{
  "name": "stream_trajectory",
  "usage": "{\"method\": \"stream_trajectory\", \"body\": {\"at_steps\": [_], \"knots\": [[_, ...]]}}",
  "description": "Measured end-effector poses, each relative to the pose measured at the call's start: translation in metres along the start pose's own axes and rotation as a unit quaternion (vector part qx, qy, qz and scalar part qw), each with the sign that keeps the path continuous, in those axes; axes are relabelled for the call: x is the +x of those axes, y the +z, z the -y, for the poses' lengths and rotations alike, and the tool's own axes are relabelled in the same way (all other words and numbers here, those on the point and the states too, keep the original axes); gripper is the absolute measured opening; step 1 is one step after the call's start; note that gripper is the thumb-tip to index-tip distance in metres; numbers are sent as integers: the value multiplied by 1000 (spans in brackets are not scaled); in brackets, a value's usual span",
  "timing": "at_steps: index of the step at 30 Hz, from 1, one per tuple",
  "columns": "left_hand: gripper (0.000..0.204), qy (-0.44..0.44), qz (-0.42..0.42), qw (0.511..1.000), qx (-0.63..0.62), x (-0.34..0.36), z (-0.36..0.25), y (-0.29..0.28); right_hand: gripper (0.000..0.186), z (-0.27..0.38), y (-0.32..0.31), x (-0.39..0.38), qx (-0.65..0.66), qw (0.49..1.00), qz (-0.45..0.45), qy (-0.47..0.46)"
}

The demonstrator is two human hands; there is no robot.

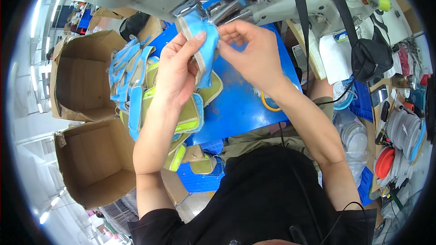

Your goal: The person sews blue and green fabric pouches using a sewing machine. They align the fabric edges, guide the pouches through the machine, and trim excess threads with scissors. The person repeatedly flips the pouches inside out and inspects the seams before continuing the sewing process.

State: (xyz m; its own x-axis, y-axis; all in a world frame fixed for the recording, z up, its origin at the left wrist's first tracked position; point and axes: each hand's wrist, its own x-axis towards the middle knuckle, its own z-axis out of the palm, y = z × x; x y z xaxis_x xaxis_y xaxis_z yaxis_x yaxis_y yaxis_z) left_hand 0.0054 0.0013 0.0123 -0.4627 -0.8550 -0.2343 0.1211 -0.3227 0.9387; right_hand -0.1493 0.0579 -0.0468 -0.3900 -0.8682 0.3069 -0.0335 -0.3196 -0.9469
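My left hand (178, 68) grips a blue fabric strip (208, 47) with grey edging, its thumb pressed flat on the cloth. The strip's upper end lies at the metal foot of a grey sewing machine (272, 11). My right hand (254, 50) is closed in a pinch at the strip's right edge; what lies between those fingertips is too small to make out. Under my left forearm, blue, olive and lime fabric pieces (188, 120) are heaped on the blue tabletop (236, 104). An orange ring-shaped handle (270, 103) shows partly beside my right wrist.
Two open cardboard boxes (68, 79) stand at the left. Blue fabric strips (125, 75) hang over the table's left side. A black pouch (371, 56) hangs at the right, near stacked white discs (404, 129) and a red disc (385, 162). Blue crates sit below the table.
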Motion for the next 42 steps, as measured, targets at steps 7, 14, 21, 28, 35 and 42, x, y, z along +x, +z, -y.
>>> {"method": "stream_trajectory", "body": {"at_steps": [7, 14, 21, 28, 35, 42], "knots": [[28, 132, 8, 968, 211, -2, 4, -4, 22, -18, 10, -14, -75, 993, -64, -62], [22, 102, 41, 975, 195, 5, -10, -15, 19, -26, 43, -29, 10, 988, -152, -22], [21, -9, 32, 999, 41, 5, 0, -15, 15, -45, 23, -21, -8, 983, -117, -139], [24, 65, 27, 995, 77, 4, 14, -14, 16, -48, 19, -19, 2, 984, -89, -156], [25, 209, -48, 949, 233, 8, 27, -8, 16, -46, 16, -19, 0, 988, -69, -142], [25, 206, -59, 953, 216, 11, 30, 0, 17, -42, 10, -16, -23, 989, -58, -134]]}}
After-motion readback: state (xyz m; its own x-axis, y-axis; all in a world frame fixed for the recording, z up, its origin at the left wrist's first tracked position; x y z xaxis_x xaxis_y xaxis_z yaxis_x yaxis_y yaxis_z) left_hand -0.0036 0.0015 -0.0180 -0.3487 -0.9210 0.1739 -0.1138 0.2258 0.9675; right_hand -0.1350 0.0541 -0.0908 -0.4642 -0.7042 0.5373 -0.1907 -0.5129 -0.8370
